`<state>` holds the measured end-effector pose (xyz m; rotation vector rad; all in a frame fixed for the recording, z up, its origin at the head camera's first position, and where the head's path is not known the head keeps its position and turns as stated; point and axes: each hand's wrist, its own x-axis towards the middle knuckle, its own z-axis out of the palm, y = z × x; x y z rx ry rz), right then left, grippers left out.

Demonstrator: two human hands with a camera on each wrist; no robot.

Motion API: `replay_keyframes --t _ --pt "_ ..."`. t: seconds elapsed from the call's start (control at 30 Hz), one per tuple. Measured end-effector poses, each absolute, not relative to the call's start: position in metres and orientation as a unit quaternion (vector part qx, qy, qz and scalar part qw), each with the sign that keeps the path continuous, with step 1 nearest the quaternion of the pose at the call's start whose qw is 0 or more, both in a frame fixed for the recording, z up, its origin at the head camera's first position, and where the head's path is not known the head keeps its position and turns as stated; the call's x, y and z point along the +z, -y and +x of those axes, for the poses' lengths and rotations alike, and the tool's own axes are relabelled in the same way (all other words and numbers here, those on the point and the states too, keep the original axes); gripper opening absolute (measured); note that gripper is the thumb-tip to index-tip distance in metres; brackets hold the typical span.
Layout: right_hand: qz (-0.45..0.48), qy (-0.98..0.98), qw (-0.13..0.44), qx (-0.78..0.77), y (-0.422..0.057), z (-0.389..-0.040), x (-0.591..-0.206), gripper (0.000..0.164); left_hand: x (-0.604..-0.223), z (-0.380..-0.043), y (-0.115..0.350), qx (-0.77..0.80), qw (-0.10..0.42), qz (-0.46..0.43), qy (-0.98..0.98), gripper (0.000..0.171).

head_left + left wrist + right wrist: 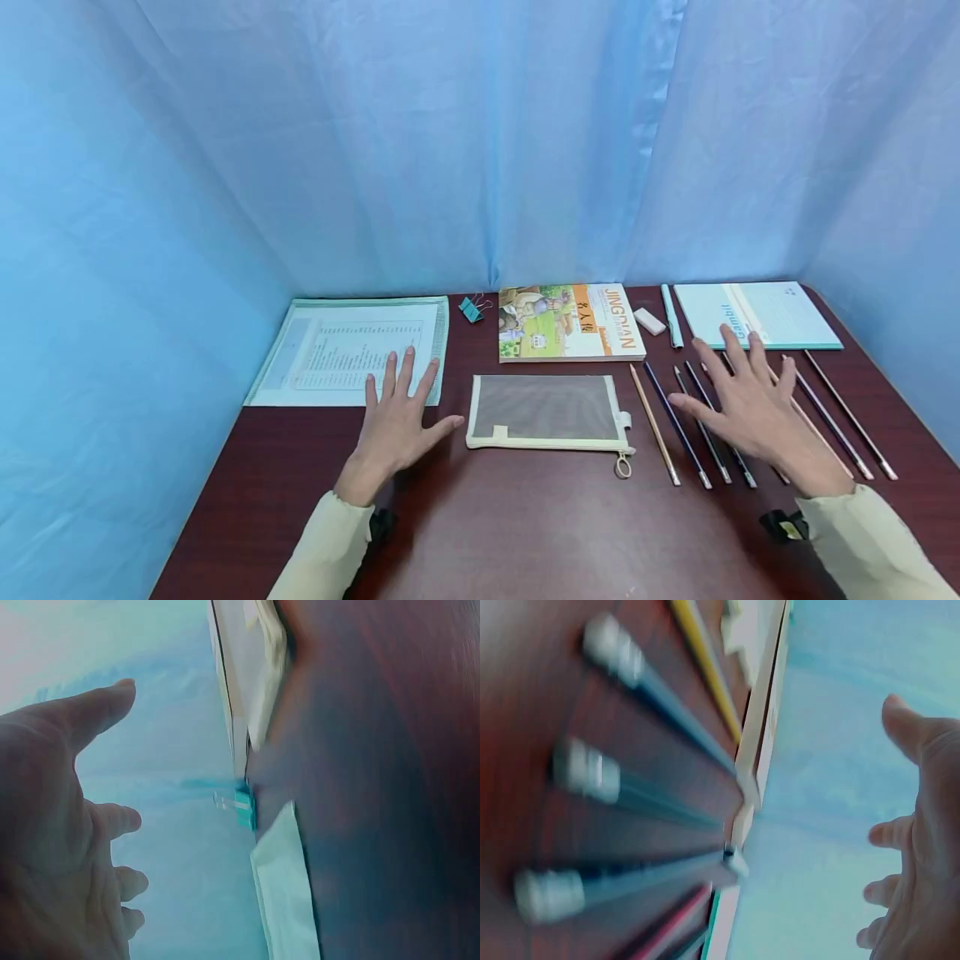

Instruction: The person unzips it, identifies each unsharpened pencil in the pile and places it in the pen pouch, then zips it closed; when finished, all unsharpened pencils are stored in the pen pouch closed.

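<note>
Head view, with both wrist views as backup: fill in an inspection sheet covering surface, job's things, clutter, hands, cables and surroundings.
Surface: dark red-brown table, glare toward the front.
Job's things: mesh pouch lying flat; pencils side by side to its right; green-edged folder to its left.
Clutter: binder clip, book, eraser, pen and notebook along the back.
Hands: left hand near the green-edged folder, right hand above the pencils; both spread wide, holding nothing.
Cables: nothing seen.
Surroundings: blue curtains behind and at both sides.

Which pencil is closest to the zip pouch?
The leftmost pencil, yellowish, lying just beside the pouch; all the other pencils lie farther right.
</note>
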<state>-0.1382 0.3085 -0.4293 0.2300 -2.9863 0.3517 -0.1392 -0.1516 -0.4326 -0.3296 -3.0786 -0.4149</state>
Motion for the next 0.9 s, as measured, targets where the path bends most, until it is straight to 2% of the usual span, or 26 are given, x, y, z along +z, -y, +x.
replay_keyframes --t 0.3,0.6,0.9 --pt "0.109 0.987 0.045 0.113 -0.264 -0.126 -0.443 0.072 -0.445 -0.128 0.128 -0.139 -0.002 -0.132 0.981 0.082" --pt "0.126 0.987 0.011 0.098 -0.228 -0.111 -0.456 0.065 -0.456 -0.119 0.110 -0.136 -0.023 -0.160 0.977 0.081" --pt "0.131 0.988 0.009 0.085 -0.211 -0.098 -0.463 0.057 -0.460 -0.109 0.104 -0.146 -0.120 -0.176 0.966 0.081"
